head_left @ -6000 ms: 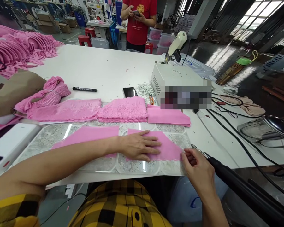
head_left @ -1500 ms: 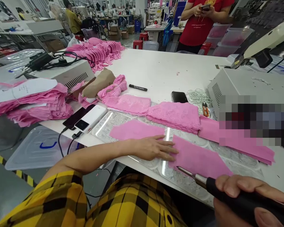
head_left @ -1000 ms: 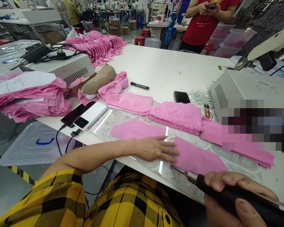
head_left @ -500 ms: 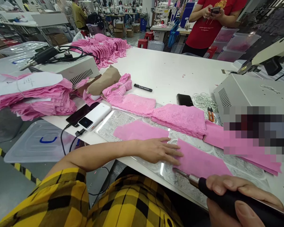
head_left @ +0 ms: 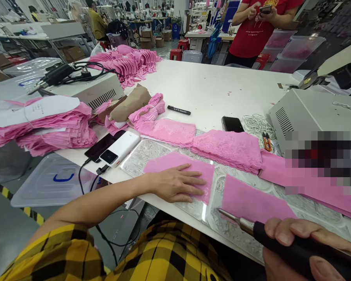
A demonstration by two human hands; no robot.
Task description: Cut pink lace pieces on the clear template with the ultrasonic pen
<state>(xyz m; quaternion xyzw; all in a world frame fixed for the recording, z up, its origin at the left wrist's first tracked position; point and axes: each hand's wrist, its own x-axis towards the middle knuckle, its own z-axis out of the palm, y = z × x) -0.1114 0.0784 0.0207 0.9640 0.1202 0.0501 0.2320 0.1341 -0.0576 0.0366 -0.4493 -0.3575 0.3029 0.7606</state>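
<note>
My left hand point(head_left: 177, 183) lies flat with its fingers spread on the left pink fabric piece point(head_left: 166, 162), which rests on a patterned glass plate point(head_left: 140, 153). My right hand point(head_left: 304, 246) is closed round the black handle of a hot cutting tool point(head_left: 283, 242). Its metal tip point(head_left: 226, 213) touches the near left edge of the right pink fabric piece point(head_left: 253, 200). Behind both pieces lie two stacks of pink lace point(head_left: 225, 144) and a stack of plain pink cloth point(head_left: 280, 171).
A power bank point(head_left: 121, 148) and phone lie at the left table edge, with cables hanging down. A grey machine box point(head_left: 312, 113) stands right, snips point(head_left: 266, 141), a black phone point(head_left: 232, 124) and a marker point(head_left: 179, 110) behind. Pink bundles point(head_left: 41, 128) pile left. A person in red point(head_left: 256, 27) stands beyond.
My left hand has left the right fabric piece and moved onto the left one. The tool tip stays at the right piece's near edge. The view has shifted slightly.
</note>
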